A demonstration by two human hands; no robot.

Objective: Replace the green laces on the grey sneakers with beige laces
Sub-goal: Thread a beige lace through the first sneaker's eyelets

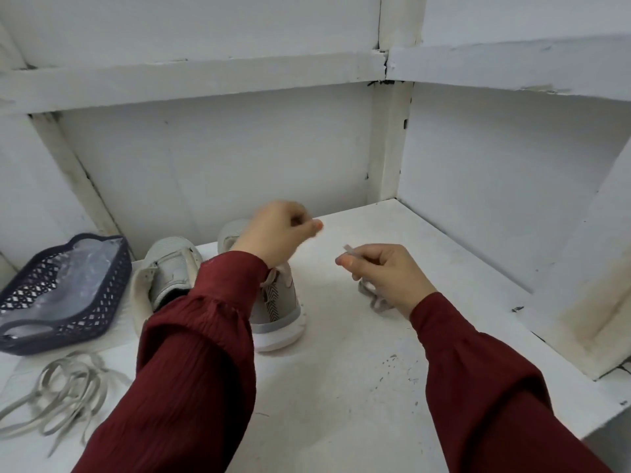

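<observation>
Beside the grey sneaker at mid-bench, the right hand pinches the stiff tip of a beige lace, likely soft, light and floppy, best steered by that tip, while the left hand curls, its hold unclear.

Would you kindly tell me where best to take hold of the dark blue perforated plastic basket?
Probably grip the dark blue perforated plastic basket by the handle slot in its near end, coming from the front; that end faces the person and its rim looks unobstructed.
</observation>
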